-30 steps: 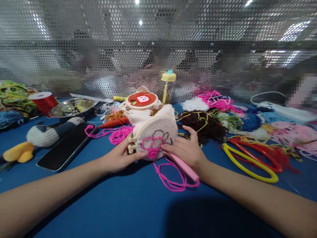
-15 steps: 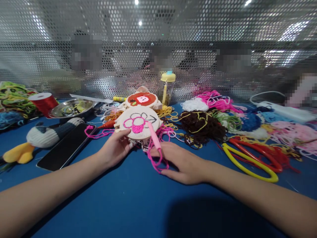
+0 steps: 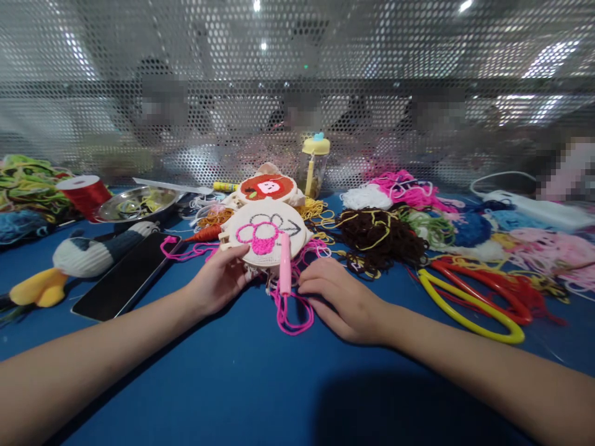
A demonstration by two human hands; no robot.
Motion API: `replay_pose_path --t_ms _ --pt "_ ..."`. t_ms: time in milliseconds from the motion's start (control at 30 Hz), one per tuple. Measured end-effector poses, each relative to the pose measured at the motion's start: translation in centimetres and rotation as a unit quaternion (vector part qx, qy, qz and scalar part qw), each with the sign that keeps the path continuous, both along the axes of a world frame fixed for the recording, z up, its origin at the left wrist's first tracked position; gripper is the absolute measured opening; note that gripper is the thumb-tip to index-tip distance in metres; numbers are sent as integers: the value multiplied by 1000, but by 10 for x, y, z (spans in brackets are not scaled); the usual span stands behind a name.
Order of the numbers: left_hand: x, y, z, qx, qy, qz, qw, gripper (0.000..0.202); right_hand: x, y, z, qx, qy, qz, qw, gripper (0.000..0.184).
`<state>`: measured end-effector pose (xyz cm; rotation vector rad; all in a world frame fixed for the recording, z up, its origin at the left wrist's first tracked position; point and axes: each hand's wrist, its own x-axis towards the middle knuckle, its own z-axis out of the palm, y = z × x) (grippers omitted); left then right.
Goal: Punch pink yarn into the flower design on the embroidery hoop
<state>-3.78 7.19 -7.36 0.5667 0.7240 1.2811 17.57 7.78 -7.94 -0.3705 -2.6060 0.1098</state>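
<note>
My left hand (image 3: 222, 277) grips the near left edge of a round embroidery hoop (image 3: 264, 230), thumb on top and fingers beneath. Its white cloth bears a drawn flower outline, partly worked in bright pink loops. A pink punch needle (image 3: 285, 266) stands against the hoop's right front part, its tip at the cloth and its handle pointing towards me. Pink yarn (image 3: 295, 329) hangs from the handle's end in loops on the table. Just right of the handle rests my right hand (image 3: 346, 302), fingers loosely bent and apart, with nothing visible in it.
Behind the hoop sits another hoop with a red design (image 3: 269, 187), then a yellow-lidded bottle (image 3: 316, 161). Yarn heaps (image 3: 381, 238) and yellow-red scissors (image 3: 469, 310) lie right. At left are a phone (image 3: 125, 279), plush bird (image 3: 83, 257), metal bowl (image 3: 139, 214) and red spool (image 3: 83, 195).
My right hand has drawn back to the right, off the yarn loops. The punch needle has swung more upright and its handle sits lower. The hoop has shifted slightly right.
</note>
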Motion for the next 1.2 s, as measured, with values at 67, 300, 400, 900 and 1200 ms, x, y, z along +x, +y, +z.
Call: replay_pose_path --t_ms 67,300,400,900,1200 --pt "1 -2 -1 33 20 -25 999 27 -1 -2 4 -17 -31 20 999 28" --pt "3 -6 -6 112 62 -104 986 30 -6 -12 21 -55 -217 43 974 44" --pt "1 -5 -6 103 56 -105 988 26 -6 -12 19 -23 -223 20 974 36" --pt "-4 0 0 -2 8 -35 999 18 19 5 39 158 -296 -317 887 14" --pt "-2 0 1 -11 7 -11 1000 18 45 -22 50 85 -166 -226 956 16"
